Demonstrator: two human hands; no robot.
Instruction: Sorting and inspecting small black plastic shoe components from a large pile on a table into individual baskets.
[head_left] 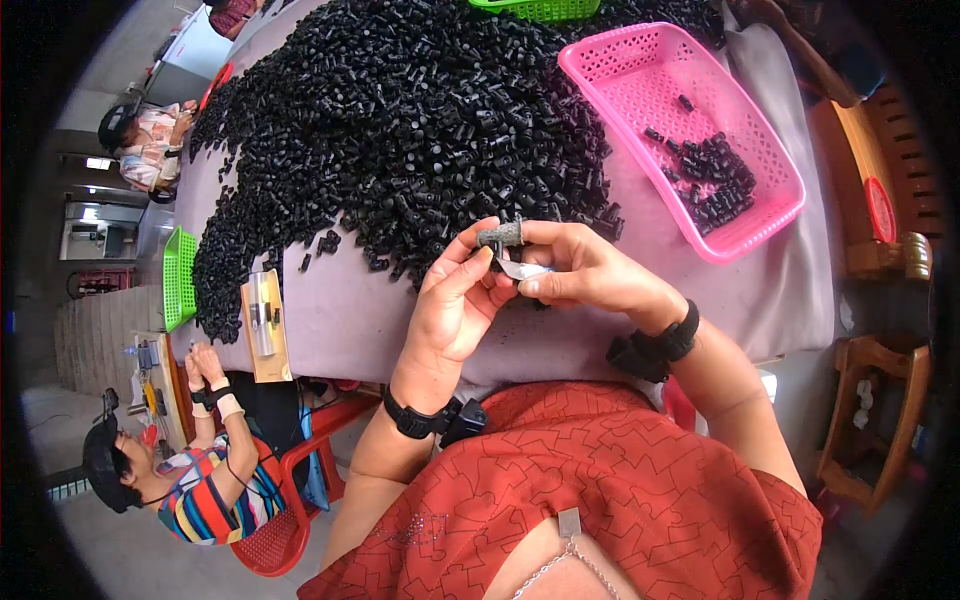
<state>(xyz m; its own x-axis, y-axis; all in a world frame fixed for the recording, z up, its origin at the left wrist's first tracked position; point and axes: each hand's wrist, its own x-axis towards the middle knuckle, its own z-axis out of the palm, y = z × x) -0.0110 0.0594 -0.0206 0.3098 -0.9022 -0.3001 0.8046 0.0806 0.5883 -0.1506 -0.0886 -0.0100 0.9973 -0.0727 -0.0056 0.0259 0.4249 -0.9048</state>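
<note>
My two hands meet above the table's near edge. My left hand (455,305) is closed, with thumb and fingers pinching a small black plastic part (496,252) that is mostly hidden. In my right hand (590,270), thumb and fingers grip a small blade (515,269) with a whitish wrapped end; its metal tip lies against or very near the black part. A grey textured sleeve (500,235) sits at my right index fingertip, apparently a finger cover. Just beyond my hands spreads a big heap of similar black parts (400,130).
A pink basket (690,215) at the right holds some black parts. Green baskets (180,278) (540,10) stand left and far. A cardboard piece with a clear tube (268,325) lies near left. A person in stripes (215,490) works at the left; others sit farther off.
</note>
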